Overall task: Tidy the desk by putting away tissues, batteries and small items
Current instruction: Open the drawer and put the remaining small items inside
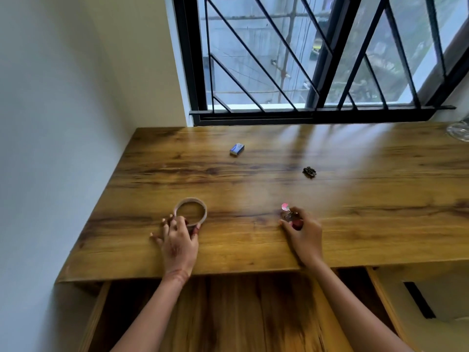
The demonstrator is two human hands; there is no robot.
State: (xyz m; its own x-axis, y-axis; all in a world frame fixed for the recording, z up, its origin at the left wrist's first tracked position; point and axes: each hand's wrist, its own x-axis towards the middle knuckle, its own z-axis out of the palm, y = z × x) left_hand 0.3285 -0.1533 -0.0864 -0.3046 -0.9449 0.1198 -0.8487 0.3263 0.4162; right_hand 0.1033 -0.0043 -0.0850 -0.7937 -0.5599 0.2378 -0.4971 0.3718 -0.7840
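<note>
A wooden desk (355,224) fills the middle of the view. My left hand (177,237) grips the near rim of a brown tape roll (190,212) lying flat near the desk's front left. My right hand (303,232) closes around a small pink and red trinket (286,209) near the front middle; part of it is hidden under my fingers. Farther back lie a small blue box (237,149) and, to its right, a small dark ornament (309,172).
An open wooden drawer (228,313) sticks out below the desk's front edge, under my forearms. A barred window (304,59) stands behind the desk, a white wall on the left. A glass object (459,129) sits at the far right edge.
</note>
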